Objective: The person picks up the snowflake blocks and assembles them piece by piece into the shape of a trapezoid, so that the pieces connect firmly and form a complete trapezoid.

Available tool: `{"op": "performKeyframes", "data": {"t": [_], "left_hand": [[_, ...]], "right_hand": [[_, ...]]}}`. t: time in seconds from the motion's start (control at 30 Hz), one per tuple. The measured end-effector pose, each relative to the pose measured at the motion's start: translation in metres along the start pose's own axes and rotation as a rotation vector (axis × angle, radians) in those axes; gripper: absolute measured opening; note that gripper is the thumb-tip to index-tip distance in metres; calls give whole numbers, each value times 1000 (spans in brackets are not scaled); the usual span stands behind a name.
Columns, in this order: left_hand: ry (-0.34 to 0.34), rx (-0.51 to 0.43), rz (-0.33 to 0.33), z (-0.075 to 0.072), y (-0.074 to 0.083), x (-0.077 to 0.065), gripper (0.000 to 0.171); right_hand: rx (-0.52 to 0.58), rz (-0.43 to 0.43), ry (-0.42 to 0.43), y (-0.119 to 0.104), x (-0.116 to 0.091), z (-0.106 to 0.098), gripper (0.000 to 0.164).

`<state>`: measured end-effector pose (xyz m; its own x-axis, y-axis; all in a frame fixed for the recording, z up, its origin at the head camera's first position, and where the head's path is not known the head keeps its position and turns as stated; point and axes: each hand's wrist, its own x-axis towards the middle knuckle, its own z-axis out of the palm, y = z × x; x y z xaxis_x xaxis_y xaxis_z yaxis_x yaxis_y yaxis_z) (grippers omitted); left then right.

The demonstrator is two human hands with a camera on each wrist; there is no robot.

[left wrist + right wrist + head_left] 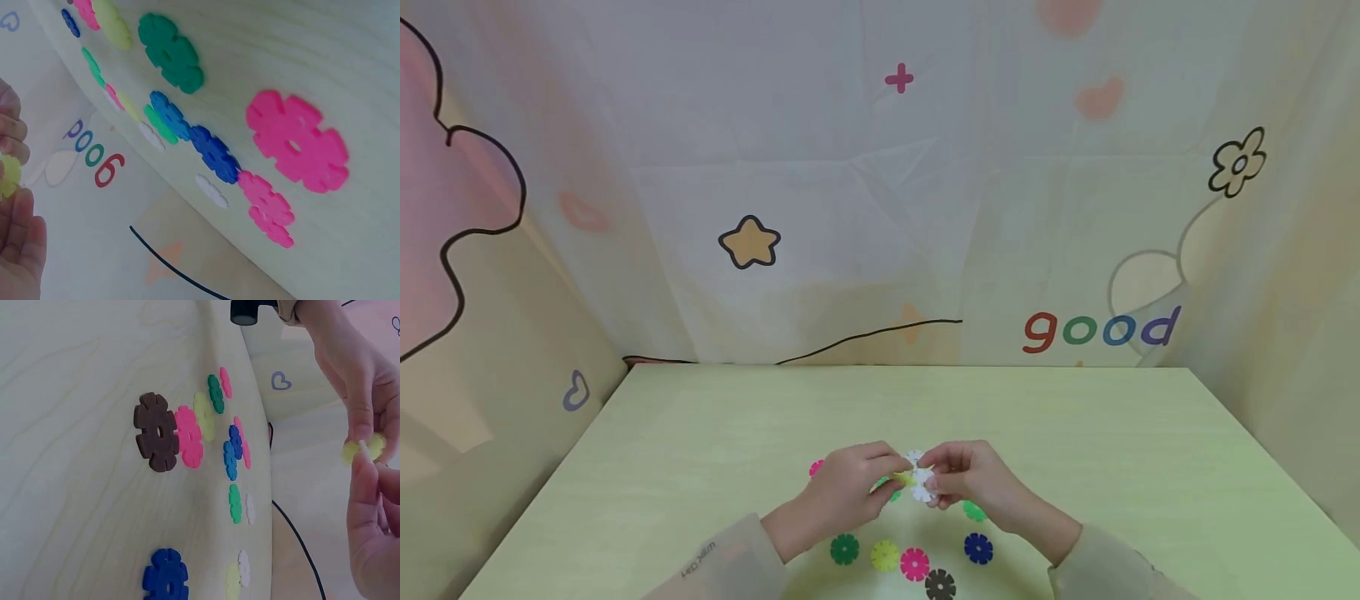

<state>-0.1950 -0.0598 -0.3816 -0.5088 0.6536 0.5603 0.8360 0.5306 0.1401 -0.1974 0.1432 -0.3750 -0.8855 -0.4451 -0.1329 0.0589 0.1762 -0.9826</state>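
Note:
Both hands meet above the table in the head view. My left hand [857, 483] pinches a yellow snowflake disc [904, 479] between thumb and fingers. My right hand [973, 479] pinches a white snowflake disc [922, 487] by its right side. The two discs overlap where the hands come together. In the right wrist view the white disc is seen nearly edge-on against the yellow disc [350, 452], its far part hidden by fingertips. Only part of the yellow disc [9, 176] shows at the left edge of the left wrist view.
Loose notched discs lie on the table [700, 433]: green [844, 549], yellow [885, 555], pink [915, 564], brown [940, 585] and dark blue [978, 548] nearer me. Farther back are blue [169, 115], pink [265, 199] and white [212, 190] ones. A printed curtain [820, 167] stands behind.

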Motion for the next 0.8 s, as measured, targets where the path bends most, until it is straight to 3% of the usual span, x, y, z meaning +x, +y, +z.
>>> {"op": "performKeyframes", "data": {"t": [0.17,0.4,0.53,0.67,0.8], "left_hand": [[-102,-20,-44,-1,-2,-2,40],[-79,-68,-66,2,-8,-3,36],[-131,-66,-119,-2,-17,-4,36],[-229,-58,-229,-7,-28,-7,37],[-277,-55,-302,-7,-37,-13,38]], "right_hand": [[10,-15,-20,0,5,3,41],[-22,-21,-70,3,14,2,42],[-100,-18,-63,4,20,-6,41],[-226,13,-14,9,28,-20,38],[-352,30,10,19,35,-36,28]]}}
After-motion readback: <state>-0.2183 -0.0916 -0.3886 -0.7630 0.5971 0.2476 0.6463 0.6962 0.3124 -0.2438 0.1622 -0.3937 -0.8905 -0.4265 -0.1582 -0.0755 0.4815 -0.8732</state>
